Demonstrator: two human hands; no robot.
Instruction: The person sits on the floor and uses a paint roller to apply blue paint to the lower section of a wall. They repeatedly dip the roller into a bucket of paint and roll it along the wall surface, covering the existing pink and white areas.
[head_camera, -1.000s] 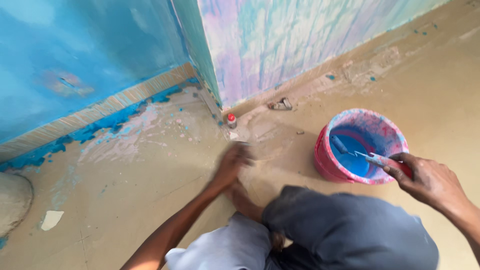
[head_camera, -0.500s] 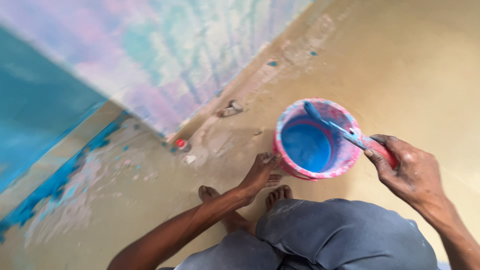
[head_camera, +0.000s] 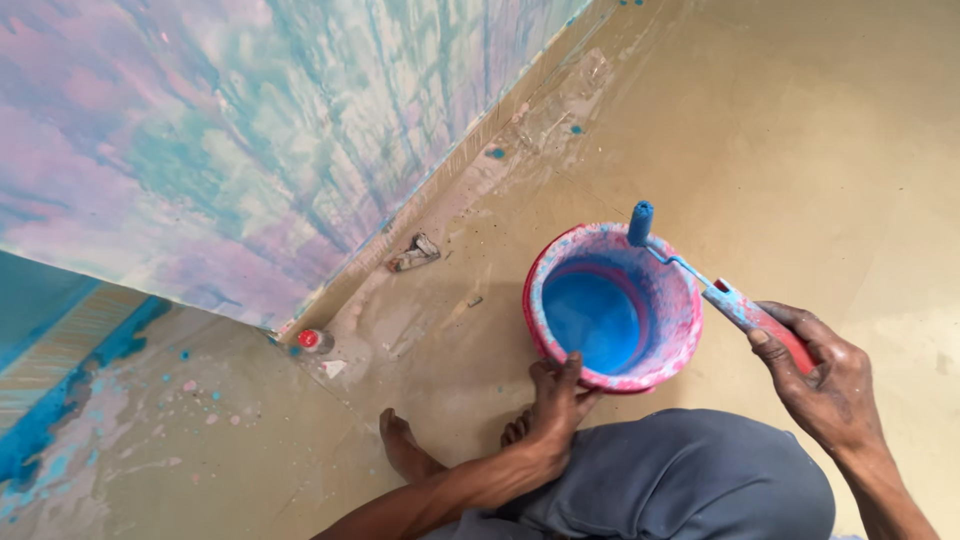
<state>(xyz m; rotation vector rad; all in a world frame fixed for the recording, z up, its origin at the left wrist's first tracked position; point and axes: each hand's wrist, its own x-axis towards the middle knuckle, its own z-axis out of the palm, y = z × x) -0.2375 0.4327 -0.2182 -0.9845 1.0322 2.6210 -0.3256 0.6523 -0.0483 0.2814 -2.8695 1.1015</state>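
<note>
A red bucket (head_camera: 560, 262), smeared pink and blue and holding blue paint, stands on the tan floor in front of my knees. My right hand (head_camera: 825, 385) grips the red handle of a small paint roller (head_camera: 690, 268). Its blue roller head sits above the bucket's far rim. My left hand (head_camera: 555, 405) rests with its fingers on the bucket's near rim. My bare feet (head_camera: 405, 445) show below it.
A wall (head_camera: 250, 130) streaked pink, purple and teal runs diagonally at the upper left, with a blue wall (head_camera: 30, 300) beside it. A small red-capped bottle (head_camera: 312, 340) and a crumpled scrap (head_camera: 415, 252) lie at the wall's base. Paint spatters mark the floor (head_camera: 820, 130).
My left hand has moved from the floor to the bucket's near rim. The roller has lifted out of the paint to above the far rim. The view has shifted right.
</note>
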